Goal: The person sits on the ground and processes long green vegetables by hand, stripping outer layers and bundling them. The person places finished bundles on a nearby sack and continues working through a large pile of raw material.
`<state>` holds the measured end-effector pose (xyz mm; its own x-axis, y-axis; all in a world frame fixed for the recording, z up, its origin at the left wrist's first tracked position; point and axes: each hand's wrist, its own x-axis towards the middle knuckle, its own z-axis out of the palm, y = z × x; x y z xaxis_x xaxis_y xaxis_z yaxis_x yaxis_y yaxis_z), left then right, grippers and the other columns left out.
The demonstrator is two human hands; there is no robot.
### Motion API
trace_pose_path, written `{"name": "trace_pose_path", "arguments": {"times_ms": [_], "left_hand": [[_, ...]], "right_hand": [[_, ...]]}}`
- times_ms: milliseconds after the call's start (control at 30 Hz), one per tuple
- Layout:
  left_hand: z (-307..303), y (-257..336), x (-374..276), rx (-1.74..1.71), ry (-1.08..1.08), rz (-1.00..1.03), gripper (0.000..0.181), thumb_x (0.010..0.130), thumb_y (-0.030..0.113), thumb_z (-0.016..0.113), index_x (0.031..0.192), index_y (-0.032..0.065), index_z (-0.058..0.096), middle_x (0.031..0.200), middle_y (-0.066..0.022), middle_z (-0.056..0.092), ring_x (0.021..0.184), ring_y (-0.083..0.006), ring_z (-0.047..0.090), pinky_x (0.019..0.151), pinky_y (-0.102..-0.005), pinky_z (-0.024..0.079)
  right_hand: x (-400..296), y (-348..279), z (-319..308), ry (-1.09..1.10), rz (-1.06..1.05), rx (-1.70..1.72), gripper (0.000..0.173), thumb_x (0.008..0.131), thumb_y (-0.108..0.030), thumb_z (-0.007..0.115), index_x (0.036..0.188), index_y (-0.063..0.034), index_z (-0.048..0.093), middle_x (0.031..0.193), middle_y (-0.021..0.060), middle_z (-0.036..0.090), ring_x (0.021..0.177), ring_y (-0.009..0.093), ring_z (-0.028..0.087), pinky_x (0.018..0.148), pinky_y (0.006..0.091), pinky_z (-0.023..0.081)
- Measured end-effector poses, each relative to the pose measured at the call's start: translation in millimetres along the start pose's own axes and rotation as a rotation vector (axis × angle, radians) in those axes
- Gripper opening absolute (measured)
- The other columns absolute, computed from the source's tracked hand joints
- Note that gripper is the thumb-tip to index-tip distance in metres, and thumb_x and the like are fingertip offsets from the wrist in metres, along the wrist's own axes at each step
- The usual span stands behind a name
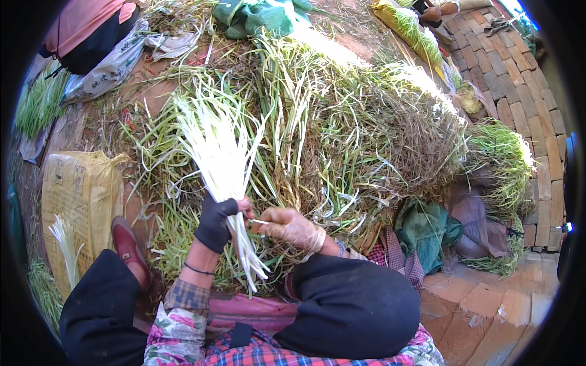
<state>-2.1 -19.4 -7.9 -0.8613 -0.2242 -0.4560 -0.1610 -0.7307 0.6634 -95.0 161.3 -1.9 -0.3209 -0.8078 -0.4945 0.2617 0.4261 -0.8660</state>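
My left hand (219, 217), in a dark fingerless glove, is closed around a bundle of long pale stalks (222, 155), perhaps garlic or chive shoots. The stalks fan out away from me and their lower ends stick out below the hand, towards my lap. Just to the right, my right hand (290, 228), in a thin translucent glove, pinches a thin white piece (259, 222) beside the bundle. Under and beyond both hands lies a wide heap of loose green stalks and dry brown roots (343, 137).
A yellow woven sack (82, 196) lies at the left, with a small pale bunch (68, 251) against it. Green cloth (423, 233) and a green bunch (499, 169) are at the right, by a brick path (526, 91). Parts of other people show at the top left and top right.
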Motion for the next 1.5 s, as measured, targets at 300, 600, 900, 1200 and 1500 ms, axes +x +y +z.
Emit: {"name": "trace_pose_path", "arguments": {"times_ms": [300,600,900,1200,1500], "left_hand": [[-30,14,-4,0.006,-0.055,-0.077,0.029,0.067,0.02,0.067,0.083,-0.0022,0.056,0.068,-0.0083,0.056,0.056,-0.0184,0.058,0.052,-0.029,0.049],[-58,10,-6,-0.051,-0.341,-0.137,0.061,0.063,0.024,0.072,0.113,-0.0056,0.054,0.096,-0.0169,0.064,0.075,-0.0232,0.066,0.069,-0.034,0.056],[-57,27,-12,-0.154,-0.252,0.007,0.021,0.069,0.018,0.064,0.078,0.0005,0.058,0.063,-0.0092,0.058,0.053,-0.0159,0.056,0.053,-0.0244,0.047],[-34,0,-2,-0.007,0.148,0.062,0.029,0.073,0.008,0.061,0.096,-0.0081,0.055,0.077,-0.0142,0.062,0.056,-0.0181,0.059,0.054,-0.0285,0.051],[12,-26,-3,0.059,0.107,-0.066,0.027,0.066,0.005,0.068,0.089,-0.004,0.057,0.069,-0.0094,0.058,0.05,-0.0182,0.058,0.048,-0.029,0.05]], "right_hand": [[19,-27,-15,0.162,-0.318,-0.05,0.065,0.079,-0.014,0.07,0.136,-0.0021,0.04,0.131,0.0136,0.049,0.112,0.015,0.052,0.09,0.0269,0.046],[20,-20,-5,-0.167,0.04,0.301,0.016,0.088,-0.018,0.062,0.093,-0.0031,0.062,0.072,0.001,0.06,0.049,0.003,0.039,0.043,0.0174,0.029],[7,10,-11,0.429,0.336,-0.982,0.034,0.079,-0.03,0.068,0.103,-0.0067,0.063,0.09,0.0189,0.067,0.086,0.034,0.065,0.08,0.0407,0.051],[2,17,-17,0.395,0.126,-0.621,0.015,0.074,-0.02,0.071,0.083,-0.0078,0.068,0.08,0.0151,0.066,0.071,0.028,0.065,0.066,0.0366,0.051],[-9,7,-5,0.072,-0.056,-0.036,0.016,0.078,-0.009,0.071,0.086,-0.0019,0.059,0.074,0.0007,0.057,0.069,0.009,0.051,0.062,0.0259,0.043]]}}
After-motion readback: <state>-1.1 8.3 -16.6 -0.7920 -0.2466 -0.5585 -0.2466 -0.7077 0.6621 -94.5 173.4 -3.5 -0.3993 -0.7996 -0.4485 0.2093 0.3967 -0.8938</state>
